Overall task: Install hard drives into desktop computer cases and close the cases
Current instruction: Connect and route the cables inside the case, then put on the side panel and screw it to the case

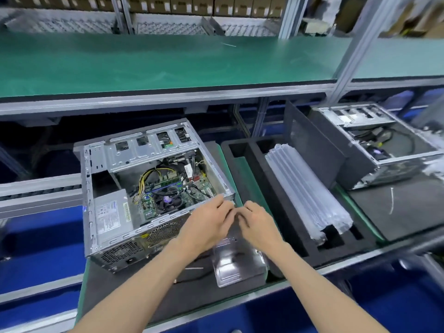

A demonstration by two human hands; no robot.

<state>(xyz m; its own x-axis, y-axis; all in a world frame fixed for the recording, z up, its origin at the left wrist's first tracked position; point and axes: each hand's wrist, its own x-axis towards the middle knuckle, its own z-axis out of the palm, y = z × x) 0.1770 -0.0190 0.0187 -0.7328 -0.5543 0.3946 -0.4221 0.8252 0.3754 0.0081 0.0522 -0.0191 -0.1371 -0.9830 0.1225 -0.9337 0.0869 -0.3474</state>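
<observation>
Lying on its side on the desk (134, 306), the open grey steel desktop computer case (149, 188) shows its green motherboard, black fan, yellow wiring and silver power supply facing up. Its long axis runs from the perforated rear panel at the near left toward the drive bays at the far right, slightly slanted across the dark mat.

Both hands meet just off the case's near right corner. The left hand (206, 224) has its fingers curled, fingertips at the case's rim; the right hand (257, 224) faces it with fingers bent inward, and the two nearly touch. Motion blur hides what sits between the fingertips, so I cannot tell whether either grip holds anything.

Directly below the hands, nearer the body, lies a hard drive in a clear plastic wrapper (236, 263) — flat on the mat, long axis running away from the viewer, just beside the case's rear corner.

To the right sits a black foam tray (242, 150) with a row of clear plastic packs (305, 188) stacked lengthwise. Further right stands a second open grey computer case (379, 145), well apart from the hands, with a dark side panel (310, 140) leaning against it.
</observation>
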